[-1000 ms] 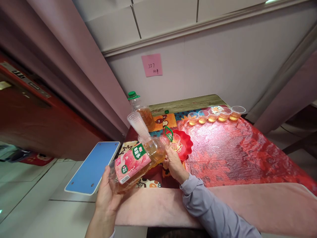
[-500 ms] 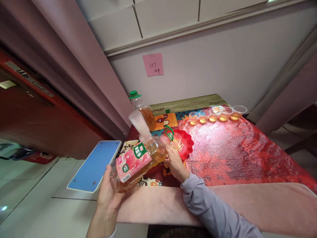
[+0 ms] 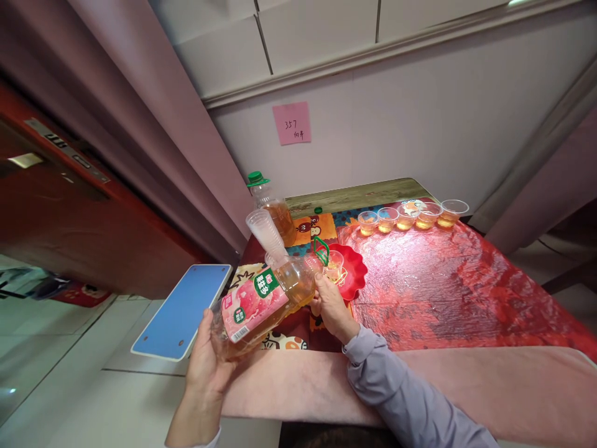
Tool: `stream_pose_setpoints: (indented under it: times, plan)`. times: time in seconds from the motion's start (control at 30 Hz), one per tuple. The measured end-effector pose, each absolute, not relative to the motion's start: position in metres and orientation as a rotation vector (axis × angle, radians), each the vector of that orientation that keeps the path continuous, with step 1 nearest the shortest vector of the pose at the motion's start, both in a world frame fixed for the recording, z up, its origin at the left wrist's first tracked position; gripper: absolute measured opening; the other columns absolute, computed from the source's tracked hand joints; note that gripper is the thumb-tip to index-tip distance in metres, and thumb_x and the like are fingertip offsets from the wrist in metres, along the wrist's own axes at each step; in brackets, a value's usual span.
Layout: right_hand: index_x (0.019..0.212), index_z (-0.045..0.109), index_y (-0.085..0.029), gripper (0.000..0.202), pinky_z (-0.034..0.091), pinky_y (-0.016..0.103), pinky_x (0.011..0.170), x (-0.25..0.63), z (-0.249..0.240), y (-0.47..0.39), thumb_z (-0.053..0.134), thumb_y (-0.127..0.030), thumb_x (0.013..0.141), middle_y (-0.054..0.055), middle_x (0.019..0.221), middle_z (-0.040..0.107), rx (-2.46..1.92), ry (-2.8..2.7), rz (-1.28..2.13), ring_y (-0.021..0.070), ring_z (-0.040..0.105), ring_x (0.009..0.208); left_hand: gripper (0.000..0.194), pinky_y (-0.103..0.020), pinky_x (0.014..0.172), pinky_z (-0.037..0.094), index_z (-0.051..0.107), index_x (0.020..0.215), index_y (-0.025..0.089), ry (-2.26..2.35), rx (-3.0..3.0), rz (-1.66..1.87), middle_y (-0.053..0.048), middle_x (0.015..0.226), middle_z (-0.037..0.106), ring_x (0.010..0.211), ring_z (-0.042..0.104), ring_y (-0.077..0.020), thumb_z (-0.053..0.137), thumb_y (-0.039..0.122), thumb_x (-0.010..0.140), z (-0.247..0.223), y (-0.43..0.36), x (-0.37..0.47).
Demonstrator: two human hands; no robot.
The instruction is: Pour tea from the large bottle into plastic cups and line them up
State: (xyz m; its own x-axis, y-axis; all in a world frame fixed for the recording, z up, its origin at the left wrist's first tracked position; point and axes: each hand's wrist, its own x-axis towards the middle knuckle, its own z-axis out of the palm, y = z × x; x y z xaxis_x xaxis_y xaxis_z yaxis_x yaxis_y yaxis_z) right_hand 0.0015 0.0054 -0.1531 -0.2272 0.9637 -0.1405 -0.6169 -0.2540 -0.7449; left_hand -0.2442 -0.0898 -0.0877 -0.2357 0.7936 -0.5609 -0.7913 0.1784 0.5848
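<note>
A large clear juice bottle (image 3: 259, 298) with a pink label is tilted, its neck toward the right. My left hand (image 3: 208, 354) is closed round its base, and my right hand (image 3: 331, 305) grips it near the neck. Around the neck is a green carry handle (image 3: 321, 251). The mouth is over a clear plastic cup (image 3: 334, 262) that stands in a red scalloped dish (image 3: 359, 274); the level in that cup is hard to make out. Behind the bottle leans a stack of clear cups (image 3: 265, 229).
A second juice bottle (image 3: 282, 221) with a green cap stands at the back left. Near it lies a small green cap (image 3: 318, 210). Several cups of amber juice (image 3: 407, 218) form a row at the back right. A blue stool (image 3: 181, 311) is left of the table.
The whole view has shifted slightly to the right. Both hands keep hold of the tilted bottle, with almost no change in its angle.
</note>
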Motion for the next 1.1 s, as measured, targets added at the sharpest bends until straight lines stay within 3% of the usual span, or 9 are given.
stream_pose_setpoints:
  times: [0.1, 0.3, 0.47, 0.57, 0.8, 0.97, 1.1]
  plan:
    - [0.115, 0.075, -0.022, 0.071, 0.039, 0.024, 0.049, 0.002, -0.154, 0.006, 0.084, -0.084, 0.083, 0.0, 0.081, 0.07, -0.686, -0.594, 1.796, 0.0112, 0.051, 0.057, 0.074, -0.075, 0.105, 0.062, 0.045, 0.177, 0.033, 0.967, 0.021, 1.448, -0.021, 0.13, 0.085, 0.107, 0.086, -0.0467, 0.06, 0.057, 0.109, -0.095, -0.09, -0.253]
    - [0.115, 0.077, -0.022, 0.074, 0.057, 0.028, 0.063, 0.003, -0.151, 0.006, 0.089, -0.084, 0.077, 0.006, 0.096, 0.08, -0.657, -0.545, 1.798, 0.0184, 0.071, 0.076, 0.069, -0.075, 0.105, 0.062, 0.052, 0.174, 0.035, 0.952, 0.03, 1.447, -0.019, 0.131, 0.085, 0.109, 0.086, -0.046, 0.061, 0.058, 0.109, -0.102, -0.091, -0.26]
    - [0.107, 0.075, -0.023, 0.073, 0.052, 0.025, 0.055, 0.003, -0.149, 0.005, 0.091, -0.086, 0.074, 0.001, 0.083, 0.074, -0.663, -0.539, 1.793, 0.015, 0.065, 0.066, 0.072, -0.078, 0.102, 0.062, 0.051, 0.174, 0.034, 0.974, 0.041, 1.465, -0.021, 0.134, 0.083, 0.11, 0.084, -0.0493, 0.066, 0.057, 0.107, -0.097, -0.091, -0.254]
    - [0.108, 0.074, -0.022, 0.076, 0.054, 0.025, 0.057, 0.003, -0.149, 0.005, 0.091, -0.087, 0.073, 0.002, 0.085, 0.075, -0.666, -0.539, 1.798, 0.0166, 0.07, 0.072, 0.076, -0.078, 0.103, 0.062, 0.047, 0.176, 0.032, 1.046, 0.033, 1.474, -0.022, 0.133, 0.083, 0.109, 0.085, -0.0483, 0.067, 0.055, 0.107, -0.092, -0.09, -0.248]
    - [0.112, 0.075, -0.023, 0.071, 0.06, 0.028, 0.064, 0.003, -0.15, 0.005, 0.087, -0.084, 0.078, 0.007, 0.1, 0.081, -0.671, -0.554, 1.807, 0.0202, 0.077, 0.081, 0.071, -0.075, 0.097, 0.066, 0.051, 0.174, 0.028, 1.128, 0.023, 1.49, -0.021, 0.129, 0.085, 0.103, 0.087, -0.0462, 0.063, 0.055, 0.109, -0.078, -0.088, -0.233]
    - [0.123, 0.075, -0.025, 0.074, 0.066, 0.034, 0.083, 0.005, -0.151, 0.006, 0.086, -0.085, 0.081, 0.008, 0.113, 0.084, -0.641, -0.588, 1.808, 0.0223, 0.081, 0.093, 0.072, -0.074, 0.093, 0.067, 0.048, 0.176, 0.024, 1.225, 0.019, 1.5, -0.02, 0.12, 0.088, 0.096, 0.088, -0.0436, 0.061, 0.05, 0.111, -0.071, -0.087, -0.226]
    - [0.12, 0.076, -0.025, 0.075, 0.065, 0.032, 0.077, 0.004, -0.152, 0.006, 0.087, -0.086, 0.079, 0.009, 0.114, 0.085, -0.656, -0.564, 1.802, 0.0217, 0.081, 0.09, 0.077, -0.076, 0.094, 0.066, 0.044, 0.178, 0.024, 1.178, 0.014, 1.505, -0.023, 0.124, 0.086, 0.099, 0.087, -0.0467, 0.062, 0.054, 0.11, -0.069, -0.086, -0.223]
